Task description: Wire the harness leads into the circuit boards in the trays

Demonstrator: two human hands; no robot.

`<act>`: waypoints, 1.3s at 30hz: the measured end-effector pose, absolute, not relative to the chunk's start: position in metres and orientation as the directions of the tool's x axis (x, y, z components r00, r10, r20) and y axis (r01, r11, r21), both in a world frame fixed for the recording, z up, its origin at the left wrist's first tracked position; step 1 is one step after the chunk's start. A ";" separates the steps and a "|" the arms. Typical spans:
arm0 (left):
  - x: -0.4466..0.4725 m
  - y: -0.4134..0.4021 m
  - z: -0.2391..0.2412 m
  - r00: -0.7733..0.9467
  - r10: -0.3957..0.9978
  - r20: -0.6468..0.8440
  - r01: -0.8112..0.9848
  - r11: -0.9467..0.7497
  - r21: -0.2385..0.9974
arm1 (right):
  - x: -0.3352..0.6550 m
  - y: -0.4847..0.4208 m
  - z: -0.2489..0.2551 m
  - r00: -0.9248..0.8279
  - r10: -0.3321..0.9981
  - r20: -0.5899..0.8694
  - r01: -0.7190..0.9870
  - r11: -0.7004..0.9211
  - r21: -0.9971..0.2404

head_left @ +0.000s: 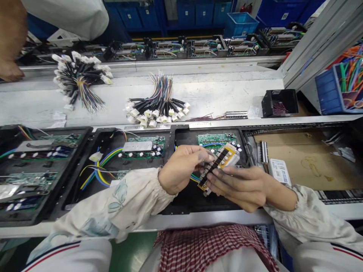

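A heatsink bar [217,166] with a row of black transistors, upright metal pins and a yellow insulating strip is tilted between my hands. My right hand [241,185] is closed around its lower right side, fingers along the black parts. From the left, my left hand [185,166] pinches at the pin side; its fingertips are partly hidden. Beneath both hands is a black tray [181,200] holding a green circuit board [204,139], partly covered by the bar and hands. Blue and yellow-green wires run beside the board.
More black trays with boards [141,147] stand to the left. Behind are two cable bundles [160,102] [81,81], a black bin [279,104] and a blue crate of wires [337,88]. Cardboard [300,158] and a white box [279,170] lie right. Another person's hand [11,70] rests far left.
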State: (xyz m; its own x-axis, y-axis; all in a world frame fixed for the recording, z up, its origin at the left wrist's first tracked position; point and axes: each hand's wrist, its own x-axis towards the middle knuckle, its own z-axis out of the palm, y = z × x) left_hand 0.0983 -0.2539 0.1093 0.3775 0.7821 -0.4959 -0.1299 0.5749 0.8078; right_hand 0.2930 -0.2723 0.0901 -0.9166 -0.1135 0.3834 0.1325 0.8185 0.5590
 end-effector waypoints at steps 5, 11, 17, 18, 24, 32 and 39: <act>0.099 -0.254 0.107 0.364 0.775 -0.517 -0.156 0.598 0.786 | 0.294 -0.272 0.088 -0.908 -0.087 0.409 0.150 0.845 0.512; 0.092 -0.254 0.106 0.416 0.763 -0.495 -0.192 0.606 0.772 | 0.296 -0.267 0.090 -0.888 -0.052 0.457 0.146 0.910 0.388; 0.085 -0.253 0.104 0.483 0.764 -0.429 -0.261 0.593 0.762 | 0.298 -0.266 0.085 -0.803 -0.016 0.596 0.189 0.941 0.280; 0.085 -0.254 0.104 0.485 0.766 -0.423 -0.266 0.590 0.763 | 0.298 -0.266 0.084 -0.794 -0.011 0.608 0.192 0.944 0.269; 0.088 -0.259 0.099 0.447 0.832 -0.329 -0.304 0.487 0.819 | 0.299 -0.271 0.091 -0.794 -0.018 0.608 0.188 0.943 0.273; 0.091 -0.261 0.095 0.408 0.875 -0.263 -0.385 0.426 0.819 | 0.303 -0.278 0.097 -0.829 0.013 0.559 0.187 0.948 0.256; 0.090 -0.264 0.093 0.346 0.937 -0.059 -0.352 0.187 0.917 | 0.302 -0.284 0.095 -0.834 0.061 0.549 0.227 0.944 0.241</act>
